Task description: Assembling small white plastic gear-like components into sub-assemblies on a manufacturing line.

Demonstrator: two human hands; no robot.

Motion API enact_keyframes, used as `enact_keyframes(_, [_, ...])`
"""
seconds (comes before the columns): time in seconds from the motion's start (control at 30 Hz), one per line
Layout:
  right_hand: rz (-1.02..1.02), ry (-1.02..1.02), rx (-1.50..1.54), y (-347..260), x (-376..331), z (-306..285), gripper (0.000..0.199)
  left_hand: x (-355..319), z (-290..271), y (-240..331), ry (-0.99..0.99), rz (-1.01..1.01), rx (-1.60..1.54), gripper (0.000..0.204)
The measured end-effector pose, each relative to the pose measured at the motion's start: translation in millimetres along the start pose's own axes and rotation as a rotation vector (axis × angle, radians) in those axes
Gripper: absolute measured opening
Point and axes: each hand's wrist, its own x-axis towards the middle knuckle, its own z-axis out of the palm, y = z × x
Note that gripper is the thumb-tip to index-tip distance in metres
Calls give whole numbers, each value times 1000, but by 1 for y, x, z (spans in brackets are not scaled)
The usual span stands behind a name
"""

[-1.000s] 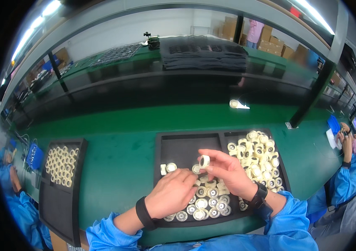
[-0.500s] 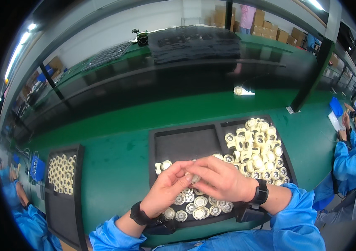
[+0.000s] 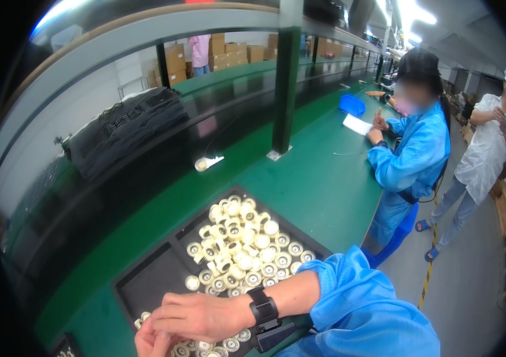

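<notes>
My right hand [image 3: 202,315] is closed, its fingertips bent against my left hand [image 3: 152,340] low over the black tray [image 3: 146,275]. My left hand is closed too and partly cut off by the lower edge. The cream gear seen between my fingers in the earlier frame is now hidden by them. Heaped cream plastic gears [image 3: 244,260] fill the tray's right compartment, some showing dark centres. Under and beside my hands lie several more gears [image 3: 229,344]. A dark band with a black box is strapped at my right wrist.
On the green bench [image 3: 318,172] a post [image 3: 286,89] rises beyond the tray, with a small white piece [image 3: 208,163] left of it. A co-worker in blue [image 3: 413,143] sits to the right, near a blue bin [image 3: 352,105]. Someone in white [image 3: 491,143] stands in the aisle.
The view has swung to the right, so tray and hands now sit lower and further left. My hands stay together; the gear between them has gone out of sight.
</notes>
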Motion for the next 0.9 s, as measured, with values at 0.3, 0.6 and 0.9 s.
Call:
enact_keyframes(0.3, [-40, 67, 22, -1, 5, 4, 29, -3, 12, 10, 73, 64, -195, 37])
enact_keyframes(0.6, [44, -57, -48, -5, 5, 0, 36, -5, 6, 0, 31, 56, -92, 33])
enact_keyframes(0.9, [62, -117, -79, 1, 7, -6, 47, 1, 14, 15, 50, 94, -201, 34])
